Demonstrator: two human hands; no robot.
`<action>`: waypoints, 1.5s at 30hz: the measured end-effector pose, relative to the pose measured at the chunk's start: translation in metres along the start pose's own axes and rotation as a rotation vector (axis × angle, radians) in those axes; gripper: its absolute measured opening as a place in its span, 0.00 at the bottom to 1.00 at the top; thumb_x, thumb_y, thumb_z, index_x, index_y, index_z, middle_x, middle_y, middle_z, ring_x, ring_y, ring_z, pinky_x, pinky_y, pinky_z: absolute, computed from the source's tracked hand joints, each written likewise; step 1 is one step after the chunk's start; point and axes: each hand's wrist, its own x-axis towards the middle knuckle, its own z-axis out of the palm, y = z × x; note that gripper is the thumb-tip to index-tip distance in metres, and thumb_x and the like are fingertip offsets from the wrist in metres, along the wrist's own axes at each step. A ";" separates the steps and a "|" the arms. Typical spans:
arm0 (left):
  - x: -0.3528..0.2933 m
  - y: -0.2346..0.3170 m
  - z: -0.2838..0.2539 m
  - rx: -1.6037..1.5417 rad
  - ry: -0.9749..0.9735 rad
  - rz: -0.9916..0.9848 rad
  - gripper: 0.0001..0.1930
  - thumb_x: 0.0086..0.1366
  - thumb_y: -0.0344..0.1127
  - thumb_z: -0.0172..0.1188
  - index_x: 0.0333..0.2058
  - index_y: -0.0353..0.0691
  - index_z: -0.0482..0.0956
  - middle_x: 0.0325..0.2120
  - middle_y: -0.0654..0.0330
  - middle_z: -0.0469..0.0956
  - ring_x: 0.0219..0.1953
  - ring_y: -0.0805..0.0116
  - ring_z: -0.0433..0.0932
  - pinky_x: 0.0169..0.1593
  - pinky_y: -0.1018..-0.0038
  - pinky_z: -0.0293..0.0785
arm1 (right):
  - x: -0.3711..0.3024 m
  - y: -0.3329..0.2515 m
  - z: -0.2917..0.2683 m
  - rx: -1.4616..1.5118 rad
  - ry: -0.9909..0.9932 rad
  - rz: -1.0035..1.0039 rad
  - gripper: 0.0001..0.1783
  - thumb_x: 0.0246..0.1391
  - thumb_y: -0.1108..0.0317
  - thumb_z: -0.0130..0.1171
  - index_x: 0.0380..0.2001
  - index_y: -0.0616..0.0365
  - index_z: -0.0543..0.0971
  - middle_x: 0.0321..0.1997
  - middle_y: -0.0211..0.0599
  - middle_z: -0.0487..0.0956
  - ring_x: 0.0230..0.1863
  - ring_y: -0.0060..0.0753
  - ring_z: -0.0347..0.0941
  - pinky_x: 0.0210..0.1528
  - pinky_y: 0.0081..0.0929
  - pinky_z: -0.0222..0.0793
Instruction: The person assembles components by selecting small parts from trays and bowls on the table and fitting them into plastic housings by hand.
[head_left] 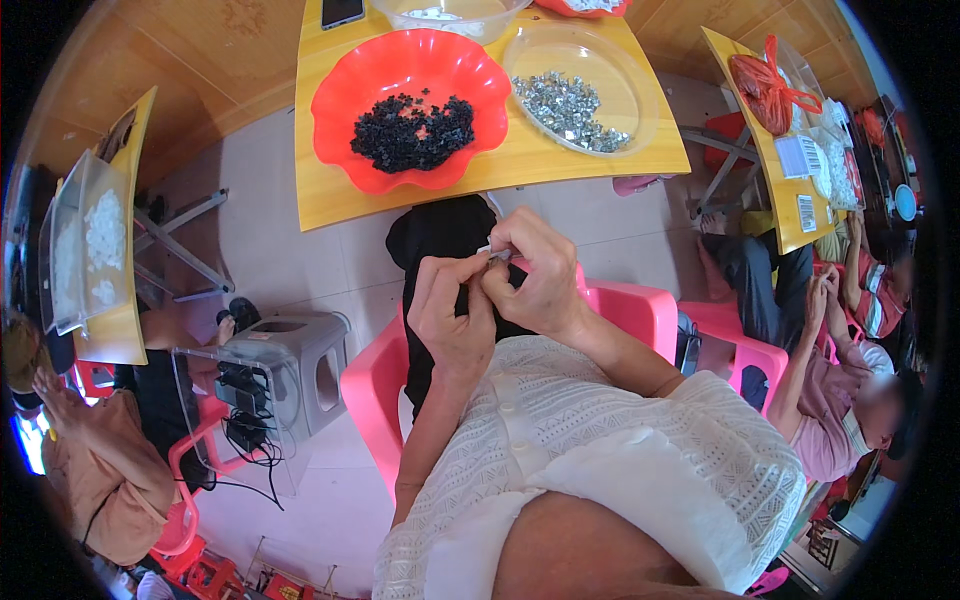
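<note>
Above my lap, close to the table's front edge, my two hands meet at their fingertips. A small white piece [485, 249] shows between them; its exact kind is too small to make out. My left hand [450, 310] pinches it from the left, thumb and forefinger pressed together. My right hand [535, 265] is closed on the same piece from the right, its fingers curled. Beyond them on the yellow table [330, 205] stands a red scalloped bowl [335, 100] with small black parts [415, 130]. To its right, a clear round tray [640, 95] holds small shiny metal parts [570, 105].
At the table's back are a clear bowl [490, 22] with white pieces and a phone [342, 12]. A grey stool [310, 370] and a clear box with black adapters [245, 400] stand at left. People sit at side tables, with a red bag [765, 90] on the right one.
</note>
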 end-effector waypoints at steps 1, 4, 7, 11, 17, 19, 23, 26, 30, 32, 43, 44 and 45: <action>0.000 0.000 0.000 -0.001 -0.001 -0.001 0.11 0.45 0.14 0.59 0.28 0.34 0.77 0.22 0.57 0.72 0.24 0.67 0.72 0.28 0.79 0.67 | 0.000 0.000 0.000 -0.001 0.000 0.001 0.10 0.31 0.84 0.52 0.22 0.63 0.68 0.21 0.38 0.66 0.20 0.33 0.66 0.21 0.21 0.64; 0.003 0.000 -0.004 -0.001 0.048 -0.003 0.10 0.46 0.15 0.60 0.28 0.34 0.77 0.22 0.58 0.72 0.24 0.67 0.72 0.28 0.79 0.67 | 0.000 -0.002 0.001 0.126 -0.007 0.010 0.11 0.33 0.85 0.55 0.24 0.63 0.69 0.22 0.37 0.67 0.22 0.31 0.69 0.24 0.19 0.67; 0.005 0.001 -0.008 -0.031 0.077 0.019 0.09 0.47 0.16 0.60 0.27 0.34 0.77 0.23 0.58 0.73 0.25 0.67 0.73 0.29 0.78 0.67 | 0.000 -0.002 -0.003 0.377 0.013 0.132 0.13 0.35 0.84 0.60 0.26 0.63 0.70 0.25 0.37 0.70 0.26 0.30 0.71 0.28 0.18 0.69; 0.003 0.004 -0.010 -0.041 0.100 0.058 0.08 0.48 0.16 0.60 0.27 0.35 0.76 0.23 0.57 0.74 0.27 0.67 0.73 0.30 0.78 0.67 | 0.000 0.002 -0.011 0.339 -0.056 -0.028 0.15 0.35 0.83 0.63 0.29 0.63 0.72 0.29 0.40 0.73 0.30 0.31 0.73 0.29 0.19 0.70; 0.001 0.008 -0.010 -0.082 0.119 0.058 0.08 0.47 0.16 0.61 0.26 0.35 0.76 0.24 0.57 0.74 0.27 0.67 0.74 0.31 0.78 0.68 | -0.001 0.007 -0.016 0.253 -0.053 -0.175 0.15 0.34 0.83 0.65 0.29 0.61 0.73 0.29 0.41 0.75 0.30 0.33 0.73 0.30 0.22 0.70; 0.001 0.009 -0.011 -0.083 0.112 0.061 0.08 0.47 0.16 0.62 0.26 0.36 0.76 0.24 0.57 0.74 0.27 0.67 0.74 0.31 0.78 0.68 | -0.002 0.006 -0.016 0.255 -0.039 -0.182 0.15 0.34 0.82 0.66 0.28 0.61 0.73 0.29 0.41 0.76 0.29 0.33 0.74 0.30 0.22 0.70; -0.002 0.010 -0.013 -0.104 0.080 0.089 0.09 0.48 0.15 0.60 0.27 0.35 0.75 0.25 0.57 0.73 0.29 0.67 0.73 0.33 0.78 0.68 | -0.002 0.001 -0.017 0.224 -0.010 -0.201 0.13 0.32 0.81 0.66 0.25 0.61 0.74 0.27 0.38 0.74 0.27 0.35 0.73 0.26 0.25 0.69; -0.001 0.012 -0.015 -0.105 0.056 0.113 0.09 0.48 0.14 0.59 0.28 0.34 0.74 0.27 0.57 0.73 0.31 0.67 0.72 0.35 0.77 0.68 | -0.001 0.000 -0.019 0.217 -0.017 -0.229 0.13 0.32 0.80 0.66 0.25 0.60 0.74 0.27 0.38 0.73 0.26 0.35 0.73 0.24 0.25 0.69; -0.001 0.012 -0.015 -0.108 0.095 0.165 0.09 0.48 0.15 0.59 0.26 0.35 0.73 0.26 0.56 0.73 0.31 0.65 0.73 0.35 0.75 0.69 | 0.001 -0.004 -0.020 0.202 -0.040 -0.259 0.14 0.31 0.79 0.66 0.26 0.60 0.74 0.27 0.36 0.73 0.24 0.35 0.72 0.22 0.25 0.68; -0.001 0.011 -0.014 -0.091 0.134 0.189 0.08 0.47 0.16 0.61 0.26 0.35 0.75 0.26 0.56 0.74 0.29 0.64 0.74 0.33 0.75 0.70 | 0.005 -0.010 -0.022 0.199 -0.060 -0.277 0.16 0.31 0.79 0.67 0.27 0.60 0.74 0.28 0.39 0.74 0.25 0.35 0.73 0.24 0.24 0.69; -0.001 0.017 -0.018 -0.048 0.114 0.222 0.09 0.48 0.16 0.61 0.26 0.36 0.74 0.26 0.56 0.74 0.30 0.64 0.74 0.34 0.74 0.71 | -0.002 -0.012 -0.017 0.096 0.038 -0.332 0.16 0.29 0.83 0.63 0.27 0.60 0.73 0.28 0.42 0.76 0.23 0.34 0.74 0.23 0.22 0.70; -0.001 0.017 -0.018 -0.048 0.114 0.220 0.08 0.48 0.16 0.61 0.26 0.36 0.74 0.26 0.56 0.74 0.30 0.64 0.74 0.34 0.74 0.71 | -0.001 -0.012 -0.017 0.093 0.050 -0.340 0.16 0.28 0.83 0.63 0.27 0.60 0.73 0.28 0.41 0.76 0.23 0.33 0.74 0.23 0.22 0.70; -0.001 0.018 -0.018 -0.047 0.113 0.217 0.08 0.48 0.16 0.61 0.26 0.36 0.74 0.26 0.56 0.74 0.30 0.64 0.74 0.34 0.74 0.71 | -0.001 -0.012 -0.017 0.091 0.063 -0.349 0.16 0.28 0.83 0.62 0.26 0.60 0.73 0.28 0.41 0.76 0.23 0.33 0.74 0.22 0.21 0.70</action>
